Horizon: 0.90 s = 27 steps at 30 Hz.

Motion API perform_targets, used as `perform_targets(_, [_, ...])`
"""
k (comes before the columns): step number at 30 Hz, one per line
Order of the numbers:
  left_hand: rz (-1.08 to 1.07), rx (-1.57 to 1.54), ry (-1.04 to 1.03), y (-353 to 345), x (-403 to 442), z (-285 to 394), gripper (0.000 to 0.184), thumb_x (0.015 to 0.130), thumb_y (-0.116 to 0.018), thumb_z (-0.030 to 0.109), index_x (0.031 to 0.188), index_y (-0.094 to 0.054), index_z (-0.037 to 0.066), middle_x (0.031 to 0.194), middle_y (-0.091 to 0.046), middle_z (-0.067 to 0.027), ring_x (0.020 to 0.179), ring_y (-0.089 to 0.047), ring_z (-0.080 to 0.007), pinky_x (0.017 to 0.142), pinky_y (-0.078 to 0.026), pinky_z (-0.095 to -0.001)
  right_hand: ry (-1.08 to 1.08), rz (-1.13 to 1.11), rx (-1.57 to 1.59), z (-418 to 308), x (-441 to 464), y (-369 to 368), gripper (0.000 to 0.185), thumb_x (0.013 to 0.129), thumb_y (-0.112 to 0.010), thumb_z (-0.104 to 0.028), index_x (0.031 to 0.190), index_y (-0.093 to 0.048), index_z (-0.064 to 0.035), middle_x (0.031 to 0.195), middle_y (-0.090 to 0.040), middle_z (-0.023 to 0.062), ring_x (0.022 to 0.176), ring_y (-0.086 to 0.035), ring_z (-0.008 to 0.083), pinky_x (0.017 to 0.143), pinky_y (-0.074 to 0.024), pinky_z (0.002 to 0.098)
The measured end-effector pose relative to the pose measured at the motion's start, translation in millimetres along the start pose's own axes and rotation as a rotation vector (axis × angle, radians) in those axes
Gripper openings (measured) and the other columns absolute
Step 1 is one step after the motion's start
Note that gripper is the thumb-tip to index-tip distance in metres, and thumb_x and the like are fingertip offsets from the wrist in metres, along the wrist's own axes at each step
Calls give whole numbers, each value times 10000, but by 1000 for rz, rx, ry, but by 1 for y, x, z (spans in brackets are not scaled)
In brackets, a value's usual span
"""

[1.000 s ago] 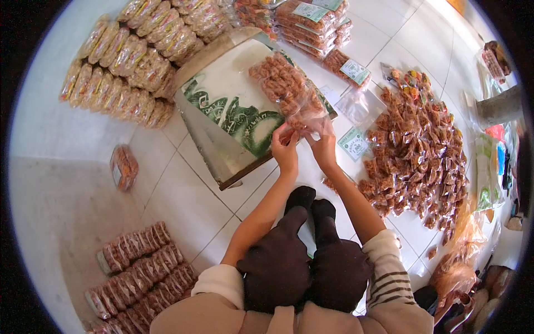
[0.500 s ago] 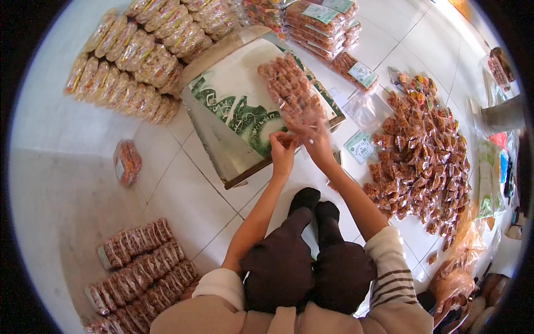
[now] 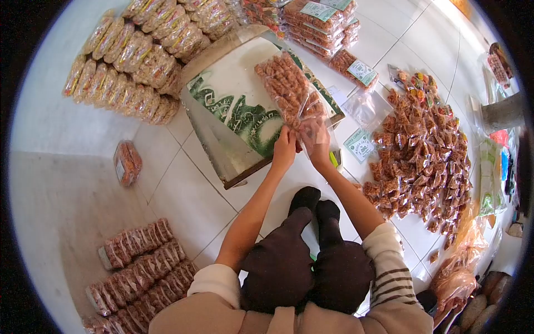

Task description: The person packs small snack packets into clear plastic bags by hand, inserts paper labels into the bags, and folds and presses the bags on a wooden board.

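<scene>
A clear plastic bag of reddish-brown snack pieces [image 3: 288, 86] lies on a low box with a green and white printed top [image 3: 231, 106]. My left hand [image 3: 284, 149] is closed at the bag's near end, with something small and brown beside its fingertips. My right hand [image 3: 315, 142] grips the loose clear plastic at the same end, partly seen through the film. Right of the box are a flat clear bag [image 3: 367, 109] and a green and white label [image 3: 360, 146].
Many small brown packets [image 3: 423, 156] are heaped at the right. Stacked labelled packs [image 3: 320, 25] stand at the top, pale snack bags [image 3: 130, 67] at the upper left, and rows of packs [image 3: 139, 273] at the lower left. A single pack [image 3: 128, 162] lies left.
My left hand has moved up and right to the bag's near end, closer to my right hand. The bag lies slightly further right in the view than one second ago.
</scene>
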<state>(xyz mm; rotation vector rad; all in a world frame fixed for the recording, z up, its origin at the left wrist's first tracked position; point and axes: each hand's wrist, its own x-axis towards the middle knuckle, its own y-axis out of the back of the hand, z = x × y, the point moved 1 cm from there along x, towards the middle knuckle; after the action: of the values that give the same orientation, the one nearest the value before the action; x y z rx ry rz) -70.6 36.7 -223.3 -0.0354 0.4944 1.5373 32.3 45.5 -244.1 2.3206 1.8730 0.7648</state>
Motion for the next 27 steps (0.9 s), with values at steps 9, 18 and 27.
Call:
perform_targets(9, [248, 346, -583, -1, 7, 12, 550, 763, -467, -94, 1245, -418, 164, 1290, -126, -240, 854, -552, -324, 837, -409, -394, -372, 242, 451, 30, -9, -3, 212, 816, -518, 51, 1027, -510, 39, 1001, -547, 77, 934, -588, 214, 727, -511, 281])
perform_targets(18, [460, 593, -660, 2, 20, 14, 383, 820, -474, 57, 1162, -535, 218, 1295, -248, -238, 1207, -283, -372, 957, -286, -486, -665, 439, 694, 49, 6, -20, 342, 831, -577, -91, 1159, -490, -58, 925, -572, 86, 868, -541, 187, 772, -436, 296])
perform_targets(27, [289, 832, -797, 3, 91, 46, 312, 862, -463, 386, 1161, -544, 353, 1395, -316, -13, 1309, -118, -399, 896, -104, -742, -665, 197, 674, 39, 31, -9, 258, 876, -517, -175, 1100, -572, -60, 913, -603, 133, 796, -579, 242, 682, -457, 316])
